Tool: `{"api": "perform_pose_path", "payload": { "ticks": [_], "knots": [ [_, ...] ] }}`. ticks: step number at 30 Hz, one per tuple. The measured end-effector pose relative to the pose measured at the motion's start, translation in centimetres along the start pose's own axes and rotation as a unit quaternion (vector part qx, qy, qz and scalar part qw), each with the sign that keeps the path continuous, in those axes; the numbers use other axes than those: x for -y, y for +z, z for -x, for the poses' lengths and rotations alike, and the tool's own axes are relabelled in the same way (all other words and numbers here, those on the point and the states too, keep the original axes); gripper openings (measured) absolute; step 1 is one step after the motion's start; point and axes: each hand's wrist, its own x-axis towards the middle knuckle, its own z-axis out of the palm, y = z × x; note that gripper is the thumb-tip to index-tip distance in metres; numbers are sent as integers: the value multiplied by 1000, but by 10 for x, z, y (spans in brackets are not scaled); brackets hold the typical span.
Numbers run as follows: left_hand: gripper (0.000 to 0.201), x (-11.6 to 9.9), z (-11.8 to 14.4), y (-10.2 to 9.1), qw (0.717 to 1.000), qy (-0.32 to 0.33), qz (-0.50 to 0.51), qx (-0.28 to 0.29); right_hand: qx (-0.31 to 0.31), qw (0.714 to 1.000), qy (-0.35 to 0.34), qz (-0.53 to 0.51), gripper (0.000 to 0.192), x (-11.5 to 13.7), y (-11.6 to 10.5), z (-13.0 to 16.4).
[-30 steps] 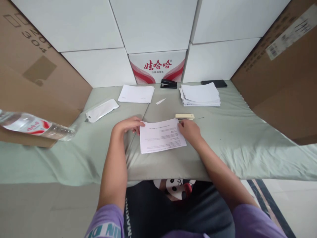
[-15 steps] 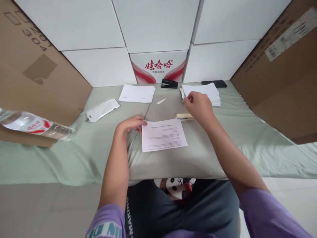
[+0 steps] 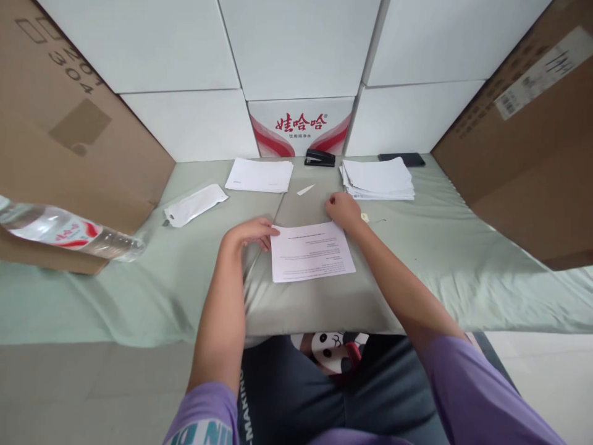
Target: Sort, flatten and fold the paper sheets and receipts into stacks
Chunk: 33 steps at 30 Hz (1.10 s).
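Your left hand (image 3: 250,232) lies flat on the green cloth (image 3: 440,259) with its fingers loose, and the fingertips touch the left edge of the printed sheet (image 3: 311,251). It holds nothing. Your right hand (image 3: 343,209) sits just past the far right corner of that sheet, curled down over a small cream thing (image 3: 364,217). Only the tip of that thing peeks out by your wrist, so you cannot tell if the hand grips it or just rests on it. The sheet lies flat between your two hands. Past your right hand is a thick pile of papers (image 3: 380,179). Past your left hand is a thin pile (image 3: 259,175), with a black stapler (image 3: 319,158) between the two piles. Far out beside your left hand lies a water bottle (image 3: 69,233).
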Motion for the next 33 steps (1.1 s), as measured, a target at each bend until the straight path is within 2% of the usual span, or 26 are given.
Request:
{"api": "perform_pose_path", "payload": {
  "ticks": [4, 8, 14, 17, 21, 33],
  "knots": [
    [24, -1, 0, 2, 1000, 0, 5, -8, 14, 1000, 22, -15, 26, 0, 0, -5],
    [24, 0, 0, 0, 1000, 4, 1, -17, 1, 999, 32, -24, 28, -3, 2, -9],
    [31, 3, 0, -1, 997, -32, -57, 31, -16, 998, 42, -32, 27, -4, 5, -10],
    [32, -1, -3, 5, 997, 4, -77, 19, -21, 998, 44, -34, 27, -4, 6, -10],
    [20, -4, -7, 13, 994, 44, -99, 19, -28, 997, 55, -46, 27, -5, 5, -11],
    [18, -9, -2, 19, 993, -28, -111, 27, -37, 994, 72, -74, 24, -6, 6, -16]
  ]
}}
